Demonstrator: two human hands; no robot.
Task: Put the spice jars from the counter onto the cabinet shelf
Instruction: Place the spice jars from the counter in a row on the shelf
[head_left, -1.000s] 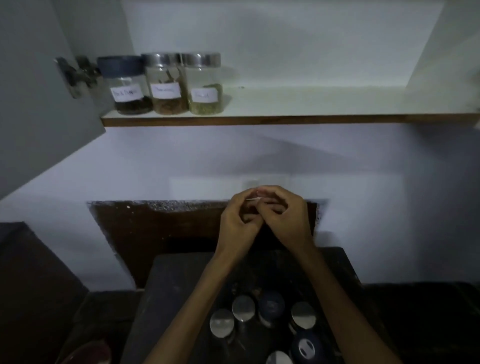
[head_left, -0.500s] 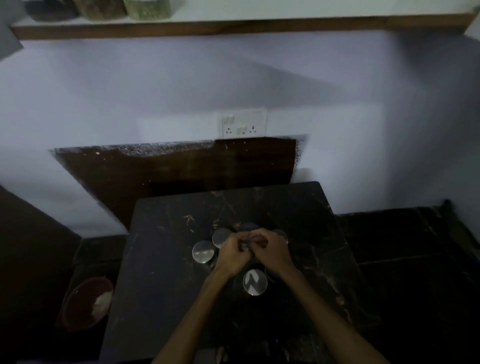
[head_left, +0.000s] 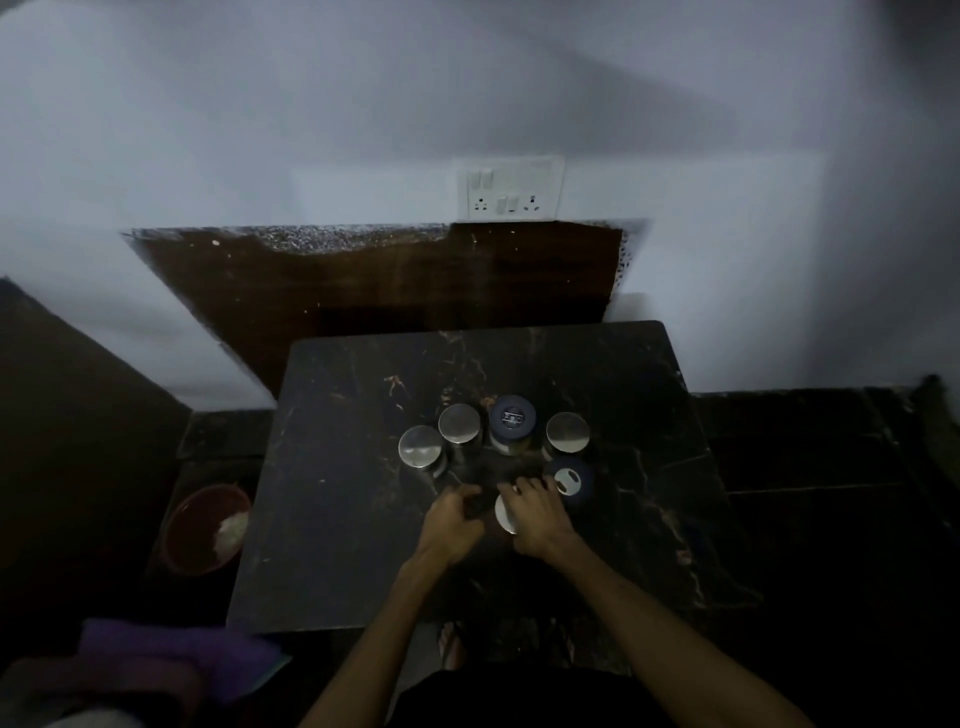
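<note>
both hands, left hand (head_left: 451, 525) and right hand (head_left: 535, 512), curl around the nearest spice jar (head_left: 505, 514); whether they grasp it cannot be told, and crowded neighbours could topple.

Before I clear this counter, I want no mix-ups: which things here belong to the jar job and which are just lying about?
Job:
steel-lid jars
dark-lid jars
left hand, right hand
counter

Lying about:
red bowl
purple cloth
wall socket

Left hand (head_left: 451, 519) and right hand (head_left: 535, 512) now parted, lower over the jars (head_left: 511, 418).
</note>
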